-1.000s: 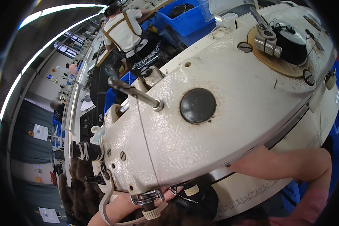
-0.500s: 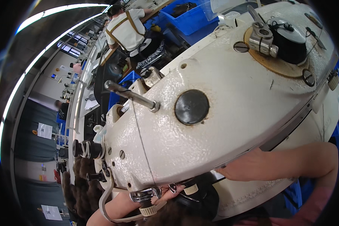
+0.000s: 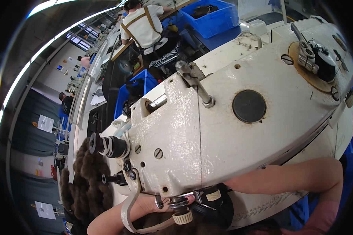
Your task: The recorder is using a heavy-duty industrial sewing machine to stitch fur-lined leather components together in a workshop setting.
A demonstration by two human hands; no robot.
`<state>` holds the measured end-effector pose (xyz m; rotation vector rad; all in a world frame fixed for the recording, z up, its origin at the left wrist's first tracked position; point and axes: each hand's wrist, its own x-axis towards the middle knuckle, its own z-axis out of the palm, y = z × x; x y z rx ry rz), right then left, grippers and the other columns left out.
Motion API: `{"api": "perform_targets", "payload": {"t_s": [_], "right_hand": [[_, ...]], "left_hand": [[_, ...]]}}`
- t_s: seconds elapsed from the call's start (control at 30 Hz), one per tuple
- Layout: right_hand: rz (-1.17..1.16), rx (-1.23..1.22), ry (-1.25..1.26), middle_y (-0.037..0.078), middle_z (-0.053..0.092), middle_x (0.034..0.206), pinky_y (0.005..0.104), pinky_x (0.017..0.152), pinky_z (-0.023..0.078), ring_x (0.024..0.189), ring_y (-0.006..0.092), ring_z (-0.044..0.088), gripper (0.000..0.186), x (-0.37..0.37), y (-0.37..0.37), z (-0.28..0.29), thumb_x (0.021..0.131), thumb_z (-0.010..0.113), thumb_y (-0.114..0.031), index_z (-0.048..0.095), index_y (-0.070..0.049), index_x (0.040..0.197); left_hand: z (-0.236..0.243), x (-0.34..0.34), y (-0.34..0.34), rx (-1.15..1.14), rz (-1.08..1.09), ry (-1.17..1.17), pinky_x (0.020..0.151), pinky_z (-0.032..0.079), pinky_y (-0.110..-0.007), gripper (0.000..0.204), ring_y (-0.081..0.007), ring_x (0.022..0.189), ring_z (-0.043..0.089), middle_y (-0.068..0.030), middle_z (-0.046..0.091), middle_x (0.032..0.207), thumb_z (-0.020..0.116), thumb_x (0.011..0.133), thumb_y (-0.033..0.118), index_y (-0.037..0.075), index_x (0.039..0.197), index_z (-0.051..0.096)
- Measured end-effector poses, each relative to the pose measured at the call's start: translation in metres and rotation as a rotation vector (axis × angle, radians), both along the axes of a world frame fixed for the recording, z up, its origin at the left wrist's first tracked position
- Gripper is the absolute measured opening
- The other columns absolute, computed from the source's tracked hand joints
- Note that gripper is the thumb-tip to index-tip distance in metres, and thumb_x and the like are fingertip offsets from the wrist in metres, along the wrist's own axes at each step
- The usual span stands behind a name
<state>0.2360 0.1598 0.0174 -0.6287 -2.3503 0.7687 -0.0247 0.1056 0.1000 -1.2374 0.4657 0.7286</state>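
Observation:
A white sewing machine head (image 3: 215, 145) fills the middle and right of the view, with a thread down its side. My left hand (image 3: 155, 204) is beneath its front end, at a black zippered item (image 3: 215, 211), its fingers mostly hidden behind the tension knobs (image 3: 182, 215). My right hand (image 3: 233, 184) reaches in from the right under the machine's arm, near that item, its fingers hidden by the machine. Brown fluffy material (image 3: 88, 178) lies at the left and below the machine. A ruler-marked white bed (image 3: 259, 207) shows below my right forearm.
A person (image 3: 141, 29) in a white top sits at a workbench beyond the machine. Blue bins (image 3: 208, 27) stand behind it and another (image 3: 121, 109) at its left. Farther left, other people (image 3: 64, 102) sit along a row of tables.
The machine appears farther right and tilted differently in the picture, as the view has shifted. My right forearm sits lower, and my right hand has moved slightly toward the machine's front end.

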Motion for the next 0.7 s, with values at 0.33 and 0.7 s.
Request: {"api": "perform_targets", "payload": {"t_s": [0.33,0.7], "right_hand": [[0.1,-0.33,0.047,0.008,0.062,0.093,0.0335,0.075,0.051,0.087,0.0229,0.063,0.014,0.01,0.002,0.018,0.09,0.051,-0.011,0.059,-0.004,0.099],[0.009,0.481,-0.19,0.004,0.059,0.07,0.0373,0.056,0.051,0.072,0.0206,0.065,0.006,0.007,0.005,0.004,0.073,0.058,-0.009,0.055,-0.009,0.078]], "left_hand": [[0.003,0.016,-0.006,-0.854,0.741,-0.807,0.095,0.05,-0.043,0.066,-0.0255,0.119,0.054,-0.018,0.052,0.132,0.039,0.099,0.053,-0.002,0.135,0.042],[0.036,0.046,0.027,-1.615,2.281,-0.773,0.101,0.043,-0.034,0.053,-0.0217,0.12,0.048,-0.0088,0.039,0.147,0.039,0.102,0.023,0.012,0.152,0.027]]}}
